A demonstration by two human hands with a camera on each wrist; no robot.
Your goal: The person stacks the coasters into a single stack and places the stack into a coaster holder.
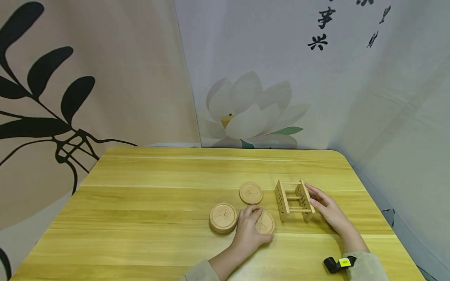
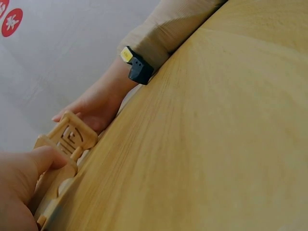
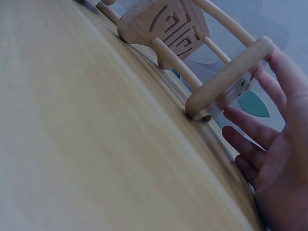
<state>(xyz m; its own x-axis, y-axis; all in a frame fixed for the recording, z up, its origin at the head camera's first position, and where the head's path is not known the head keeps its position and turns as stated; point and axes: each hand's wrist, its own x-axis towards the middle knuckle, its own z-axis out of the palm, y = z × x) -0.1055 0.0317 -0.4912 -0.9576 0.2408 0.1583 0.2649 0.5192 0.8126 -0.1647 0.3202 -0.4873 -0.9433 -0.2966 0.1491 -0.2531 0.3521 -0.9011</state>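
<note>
In the head view my left hand point(image 1: 246, 230) reaches over a round wooden coaster point(image 1: 265, 223) with an engraved leaf. Its fingers curve along the far side of the coaster and the thumb lies at the near side, partly covering it. A wooden coaster rack point(image 1: 295, 198), two slotted end panels joined by rods, stands just to the right. My right hand point(image 1: 327, 210) touches the rack's right panel from outside, fingers loosely extended. Seen from the right wrist, fingertips meet that panel point(image 3: 231, 77). The left thumb point(image 2: 50, 158) overlaps the rack in the left wrist view.
Left of the left hand sits a stack of coasters point(image 1: 223, 217), and another coaster point(image 1: 251, 193) lies farther back. A black device with a yellow label point(image 1: 339, 263) is at the right sleeve. Printed curtains hang behind the wooden table point(image 1: 140, 234).
</note>
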